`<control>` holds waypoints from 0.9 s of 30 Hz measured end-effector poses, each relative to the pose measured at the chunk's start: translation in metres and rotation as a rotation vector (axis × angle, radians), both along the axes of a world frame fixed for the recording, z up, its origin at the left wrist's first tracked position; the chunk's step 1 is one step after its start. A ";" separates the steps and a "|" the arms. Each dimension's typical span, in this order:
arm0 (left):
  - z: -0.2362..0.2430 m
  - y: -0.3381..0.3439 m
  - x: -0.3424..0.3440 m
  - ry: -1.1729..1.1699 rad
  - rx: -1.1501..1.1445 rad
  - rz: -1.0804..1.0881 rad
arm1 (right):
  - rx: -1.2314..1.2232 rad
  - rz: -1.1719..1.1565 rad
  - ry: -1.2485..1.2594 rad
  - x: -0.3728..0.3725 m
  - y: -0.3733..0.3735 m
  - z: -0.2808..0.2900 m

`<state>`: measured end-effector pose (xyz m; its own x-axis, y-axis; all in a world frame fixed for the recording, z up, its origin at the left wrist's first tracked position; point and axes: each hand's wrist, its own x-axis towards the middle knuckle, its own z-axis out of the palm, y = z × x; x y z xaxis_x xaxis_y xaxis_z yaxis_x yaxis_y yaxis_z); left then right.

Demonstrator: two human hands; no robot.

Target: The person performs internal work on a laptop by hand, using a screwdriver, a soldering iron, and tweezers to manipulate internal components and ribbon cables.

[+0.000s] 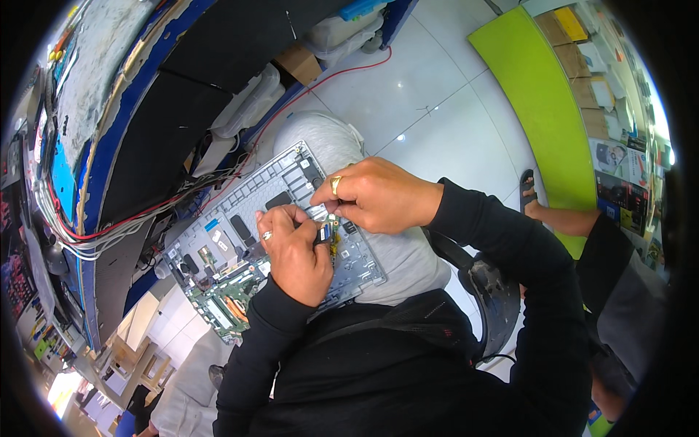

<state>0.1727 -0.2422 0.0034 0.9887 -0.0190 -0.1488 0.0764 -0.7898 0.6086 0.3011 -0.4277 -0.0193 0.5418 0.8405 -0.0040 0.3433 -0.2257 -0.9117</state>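
An opened laptop chassis (273, 186), grey with a bare inside, lies tilted across my lap. Its green motherboard (231, 300) with copper-coloured heat pipes is at the lower left end. My left hand (295, 255) bends over the middle of the chassis, thumb and forefinger pinching a small black part with a blue label (322, 234). This part sits beside a small green circuit board (334, 224). My right hand (382, 195) reaches in from the right, its fingertips pressed together just above that board. Whatever they hold is too small to tell.
A blue-edged workbench (91, 182) runs along the left, with bundled cables (80, 237) hanging from it. A red cable (342, 71) crosses the tiled floor. Right of me are a green bench (542, 102) and another person's leg (561, 218). Plastic containers (255, 102) stand under the workbench.
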 end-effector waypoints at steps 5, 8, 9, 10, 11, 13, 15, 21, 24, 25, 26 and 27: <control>0.000 0.000 0.000 -0.020 -0.010 -0.013 | 0.023 0.034 -0.020 0.002 -0.001 0.001; 0.000 0.001 0.000 -0.044 0.002 -0.019 | 0.037 0.097 -0.060 0.007 -0.001 0.001; 0.001 0.001 0.001 -0.039 0.004 -0.022 | 0.034 0.137 -0.084 0.010 -0.001 0.002; 0.001 0.001 0.001 -0.039 0.006 -0.022 | 0.036 0.137 -0.083 0.012 0.000 0.003; 0.002 0.001 0.001 -0.037 0.009 -0.022 | 0.033 0.164 -0.090 0.013 0.001 0.005; 0.002 0.001 0.001 -0.035 0.013 -0.022 | 0.032 0.192 -0.097 0.016 0.002 0.006; 0.000 0.001 0.000 0.000 -0.017 -0.004 | 0.018 0.216 -0.095 0.018 0.004 0.007; 0.000 0.001 0.000 -0.010 -0.002 -0.011 | -0.049 0.221 -0.082 0.016 0.006 0.007; 0.000 0.002 -0.001 -0.013 0.002 -0.009 | -0.105 0.244 -0.104 0.017 0.008 0.014; 0.000 0.001 0.000 -0.014 0.001 -0.011 | -0.106 0.243 -0.104 0.017 0.008 0.015; 0.000 0.001 0.000 -0.009 0.005 -0.013 | -0.122 0.242 -0.117 0.017 0.008 0.016; -0.001 0.001 0.000 -0.005 0.008 -0.016 | -0.139 0.241 -0.130 0.017 0.008 0.016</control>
<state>0.1729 -0.2416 0.0029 0.9890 -0.0336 -0.1439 0.0606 -0.7958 0.6025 0.3182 -0.4196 -0.0033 0.3308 0.9410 -0.0712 0.5141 -0.2430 -0.8226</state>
